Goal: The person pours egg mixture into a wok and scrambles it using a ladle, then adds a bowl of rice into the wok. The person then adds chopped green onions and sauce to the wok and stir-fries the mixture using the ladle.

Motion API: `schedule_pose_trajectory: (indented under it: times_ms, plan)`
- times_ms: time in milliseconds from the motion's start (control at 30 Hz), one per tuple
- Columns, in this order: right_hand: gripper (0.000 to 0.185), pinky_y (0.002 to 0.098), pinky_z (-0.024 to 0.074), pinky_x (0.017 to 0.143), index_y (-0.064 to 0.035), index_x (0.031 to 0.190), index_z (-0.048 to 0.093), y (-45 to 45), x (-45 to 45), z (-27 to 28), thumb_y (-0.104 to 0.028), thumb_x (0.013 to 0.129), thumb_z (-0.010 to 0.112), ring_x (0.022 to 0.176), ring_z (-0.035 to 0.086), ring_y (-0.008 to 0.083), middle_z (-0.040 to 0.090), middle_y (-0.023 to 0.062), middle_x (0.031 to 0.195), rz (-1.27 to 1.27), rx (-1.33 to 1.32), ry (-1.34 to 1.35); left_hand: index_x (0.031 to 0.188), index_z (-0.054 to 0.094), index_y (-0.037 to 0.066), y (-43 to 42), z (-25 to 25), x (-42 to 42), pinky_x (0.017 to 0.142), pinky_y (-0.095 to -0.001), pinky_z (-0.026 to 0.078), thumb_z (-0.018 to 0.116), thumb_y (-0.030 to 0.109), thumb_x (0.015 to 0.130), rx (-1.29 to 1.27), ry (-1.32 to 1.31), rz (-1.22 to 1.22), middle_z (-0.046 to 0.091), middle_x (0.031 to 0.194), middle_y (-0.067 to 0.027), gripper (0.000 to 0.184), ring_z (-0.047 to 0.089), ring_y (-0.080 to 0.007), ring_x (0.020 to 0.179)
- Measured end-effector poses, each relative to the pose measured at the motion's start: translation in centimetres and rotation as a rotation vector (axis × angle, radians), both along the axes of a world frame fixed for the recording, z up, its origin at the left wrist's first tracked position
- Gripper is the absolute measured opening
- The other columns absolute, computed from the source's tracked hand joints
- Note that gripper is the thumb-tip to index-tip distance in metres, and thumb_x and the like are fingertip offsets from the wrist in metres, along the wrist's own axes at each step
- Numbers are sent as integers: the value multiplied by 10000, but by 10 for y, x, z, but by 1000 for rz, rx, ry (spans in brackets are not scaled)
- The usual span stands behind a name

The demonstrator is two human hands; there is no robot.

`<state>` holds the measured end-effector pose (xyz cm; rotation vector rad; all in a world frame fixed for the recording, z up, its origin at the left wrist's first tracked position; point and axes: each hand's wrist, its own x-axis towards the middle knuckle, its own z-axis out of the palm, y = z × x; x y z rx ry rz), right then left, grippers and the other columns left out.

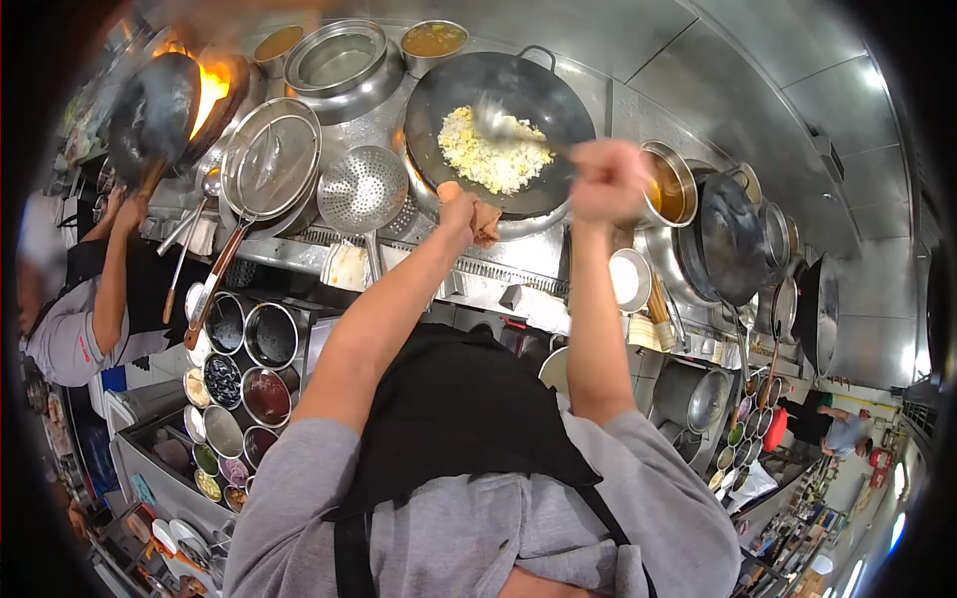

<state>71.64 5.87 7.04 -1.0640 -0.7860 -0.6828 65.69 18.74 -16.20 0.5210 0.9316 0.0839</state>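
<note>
A dark wok [429, 120] sits on the stove, holding white rice mixed with yellow bits that look like egg [488, 164]. My left hand [459, 207] is closed at the wok's near rim, with a brown cloth [485, 225] bunched in its grip. The wok's handle there is hidden. Over the wok's right side, my right hand [610, 179] is closed round the handle of a ladle [523, 135]. Both that hand and the ladle are smeared by motion. The ladle's bowl touches or hovers over the rice; I cannot tell which.
Left of the wok lie a perforated skimmer [364, 187] and a wire strainer [271, 157]. A pot of amber liquid [673, 185] stands at the right. Further left, a co-worker's hands [122, 209] hold another wok [155, 115] near flames. Ingredient tubs [267, 396] stand lower left.
</note>
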Motion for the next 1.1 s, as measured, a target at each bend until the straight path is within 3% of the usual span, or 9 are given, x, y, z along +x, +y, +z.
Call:
schedule_pose_trajectory:
  times_ms: [33, 233, 333, 400, 533, 733, 933, 1067, 1100]
  plan:
    - [339, 282, 292, 408, -41, 559, 430, 6, 16, -28, -166, 874, 439, 429, 406, 138, 403, 32, 483, 457, 23, 201, 1093, 504, -13, 3, -1, -5, 604, -471, 560, 543, 65, 870, 21, -28, -83, 623, 979, -156, 239, 680, -293, 776]
    - [329, 288, 309, 445, -27, 606, 459, -1, -6, 99, -220, 872, 476, 441, 375, 128, 408, 40, 508, 542, 202, 245, 996, 480, 19, -8, 8, -9, 529, -467, 527, 536, 65, 850, 121, -53, 60, 589, 884, -145, 163, 658, -293, 692]
    - [311, 277, 307, 453, -19, 613, 465, 37, -20, 24, -200, 862, 506, 453, 378, 122, 436, 36, 533, 247, -25, 44, 963, 474, 21, -9, 23, -14, 492, -473, 506, 533, 69, 844, 113, 1, 52, 582, 828, -139, 141, 645, -293, 652]
    - [317, 297, 272, 404, -59, 586, 457, 51, 9, -5, -201, 869, 434, 410, 335, 123, 382, 38, 461, 452, -197, 161, 954, 467, 18, -8, 32, -17, 479, -471, 498, 524, 72, 846, 112, -5, 8, 577, 816, -135, 133, 642, -293, 650]
    - [279, 270, 312, 429, -36, 586, 452, 27, 41, 83, -117, 849, 494, 453, 400, 122, 444, 30, 549, 417, 12, 328, 964, 465, 20, -6, 19, -17, 489, -460, 499, 502, 79, 860, 103, -77, -40, 588, 859, -145, 125, 647, -284, 665]
    - [370, 282, 293, 409, -69, 567, 411, 42, 64, -10, -192, 907, 485, 416, 361, 117, 392, 26, 493, 528, -179, 206, 985, 482, 22, -5, 18, -13, 562, -450, 524, 494, 79, 870, 126, -43, -48, 595, 892, -139, 129, 658, -274, 725]
    - [392, 282, 291, 409, -49, 584, 407, 15, 37, 83, -250, 906, 504, 410, 350, 130, 369, 34, 466, 493, 62, 159, 1050, 501, -3, -1, -12, -9, 639, -438, 540, 537, 87, 871, 113, -84, -68, 612, 934, -136, 203, 671, -275, 775]
    - [277, 281, 300, 508, -4, 653, 467, 29, 15, -9, -203, 842, 505, 542, 407, 127, 448, 48, 585, 287, -303, 173, 984, 506, 7, 3, -28, -1, 600, -471, 534, 500, 142, 912, 145, 9, -96, 630, 832, -136, 153, 653, -295, 686]
    - [270, 274, 315, 551, 2, 664, 454, 18, 8, -15, -196, 838, 514, 582, 418, 130, 449, 49, 624, 533, -308, 235, 994, 511, 9, 7, -27, -7, 604, -473, 539, 502, 150, 915, 102, -101, -136, 642, 849, -147, 162, 659, -305, 688]
